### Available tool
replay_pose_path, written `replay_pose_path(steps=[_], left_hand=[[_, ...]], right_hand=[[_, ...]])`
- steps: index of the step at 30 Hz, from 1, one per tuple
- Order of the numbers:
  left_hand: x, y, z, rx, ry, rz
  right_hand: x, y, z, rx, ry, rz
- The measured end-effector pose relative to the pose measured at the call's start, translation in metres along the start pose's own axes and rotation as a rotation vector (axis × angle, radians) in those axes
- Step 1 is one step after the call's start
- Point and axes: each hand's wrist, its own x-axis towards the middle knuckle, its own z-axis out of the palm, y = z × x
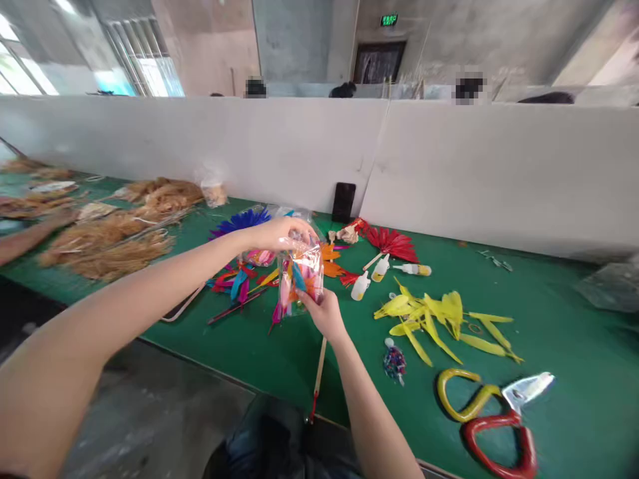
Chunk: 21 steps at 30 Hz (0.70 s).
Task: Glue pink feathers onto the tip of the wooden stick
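Clear bag of colourful pieces [305, 267] in 2-handed grip: left hand [288, 234] at top, right hand [324, 313] below.

At the far edge of the tabletop [559, 332], a phone [344, 202] stands against the partition [299, 146]. Scissors [516, 399] lie rightward by the near edge, feathers [452, 309] behind them, bottles [360, 286] farther back and left. Fibre bundles [120, 229] lie left of the plastic bag [313, 265].

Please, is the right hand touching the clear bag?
Touching. The head view shows the right hand with its thumb on the front of the clear bag.
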Motion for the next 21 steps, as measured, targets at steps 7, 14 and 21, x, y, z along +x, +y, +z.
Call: replay_pose_path(steps=[7, 14, 21], left_hand=[[-0.004, 0.001, -0.003, -0.014, 0.213, -0.103], [-0.003, -0.002, 0.001, -0.154, 0.34, -0.129], [-0.002, -0.011, -0.008, -0.219, 0.541, -0.155]], right_hand=[[0.0, -0.001, 0.002, 0.021, -0.002, 0.003], [-0.001, -0.005, 0.004, 0.06, -0.028, 0.007], [-0.001, -0.003, 0.004, 0.08, -0.032, 0.022]])
